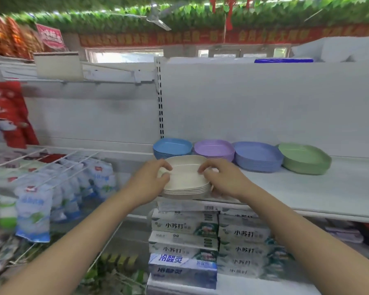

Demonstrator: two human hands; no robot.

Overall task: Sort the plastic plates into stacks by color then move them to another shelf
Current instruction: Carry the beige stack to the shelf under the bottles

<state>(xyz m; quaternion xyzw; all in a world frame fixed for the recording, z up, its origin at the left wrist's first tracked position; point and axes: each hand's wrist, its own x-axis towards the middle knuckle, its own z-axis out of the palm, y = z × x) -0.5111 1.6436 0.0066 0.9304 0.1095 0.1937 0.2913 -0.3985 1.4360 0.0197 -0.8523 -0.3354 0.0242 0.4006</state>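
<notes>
Both hands held the white stack (pixel 186 179) at the shelf's (pixel 307 188) front left edge: left hand (pixel 149 184) curled round its left rim, right hand (pixel 224 179) pinching the right rim. Behind it along the back stood, left to right, a blue stack (pixel 172 146), purple stack (pixel 214 149), periwinkle stack (pixel 258 156) and green stack (pixel 305 158), near one another. Boxes (pixel 200 241) sat stacked below the shelf.

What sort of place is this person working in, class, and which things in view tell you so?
Probably a small shop: white retail shelving, stacked toothpaste boxes below, bagged goods on a wire rack, and colour-sorted plate stacks on display.
</notes>
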